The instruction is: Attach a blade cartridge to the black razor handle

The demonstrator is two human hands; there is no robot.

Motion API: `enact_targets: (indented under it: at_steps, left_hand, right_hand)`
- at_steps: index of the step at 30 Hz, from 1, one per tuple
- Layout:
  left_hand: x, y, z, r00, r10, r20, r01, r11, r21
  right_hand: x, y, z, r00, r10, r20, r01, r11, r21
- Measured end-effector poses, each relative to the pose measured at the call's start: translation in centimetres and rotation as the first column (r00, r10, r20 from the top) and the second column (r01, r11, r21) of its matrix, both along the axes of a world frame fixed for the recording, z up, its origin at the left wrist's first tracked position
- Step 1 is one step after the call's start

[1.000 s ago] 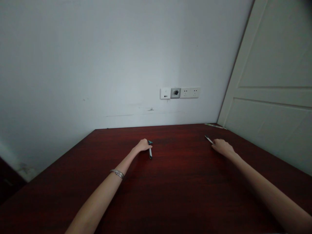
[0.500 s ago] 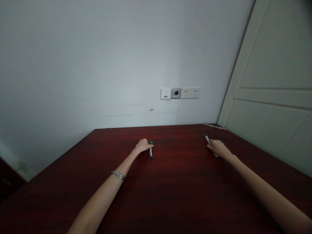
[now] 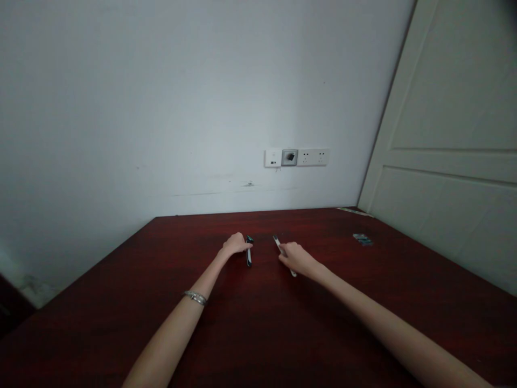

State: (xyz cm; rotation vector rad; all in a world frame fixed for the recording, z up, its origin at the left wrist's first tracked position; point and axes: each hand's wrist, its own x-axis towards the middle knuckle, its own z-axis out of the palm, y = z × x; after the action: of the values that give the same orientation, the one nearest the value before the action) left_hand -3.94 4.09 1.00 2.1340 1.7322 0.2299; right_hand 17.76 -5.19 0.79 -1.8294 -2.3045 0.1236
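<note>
My left hand (image 3: 235,245) rests on the dark red table (image 3: 258,323), fingers curled on a small dark and white device with a teal top (image 3: 249,253). A bracelet sits on that wrist. My right hand (image 3: 298,258) is closed around a thin silvery tool (image 3: 278,243) that pokes out above and below the fingers. The two hands lie close together near the table's middle.
A small blue-green packet (image 3: 362,238) lies on the table at the right. A flat strip (image 3: 354,211) lies at the far right corner. The white wall carries a row of sockets (image 3: 296,157). A pale door (image 3: 452,145) stands at the right.
My right hand has carried the thin tool from the right side of the table leftward, close to my left hand. The small packet now shows where it was. The left hand stayed put.
</note>
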Motion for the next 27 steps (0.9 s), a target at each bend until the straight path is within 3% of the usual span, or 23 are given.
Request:
enact_targets:
  at_steps: [9, 27]
  left_hand:
    - [0.7, -0.1, -0.5, 0.993, 0.066, -0.102, -0.064, 0.998, 0.022]
    - [1.5, 0.0, -1.0, 0.991, 0.107, -0.079, -0.105, 0.994, 0.029]
  right_hand:
    - [-4.5, 1.0, -0.6, 0.998, 0.014, 0.068, -0.013, 1.000, -0.023]
    - [-4.3, 0.2, -0.7, 0.998, 0.005, 0.063, -0.006, 1.000, 0.009]
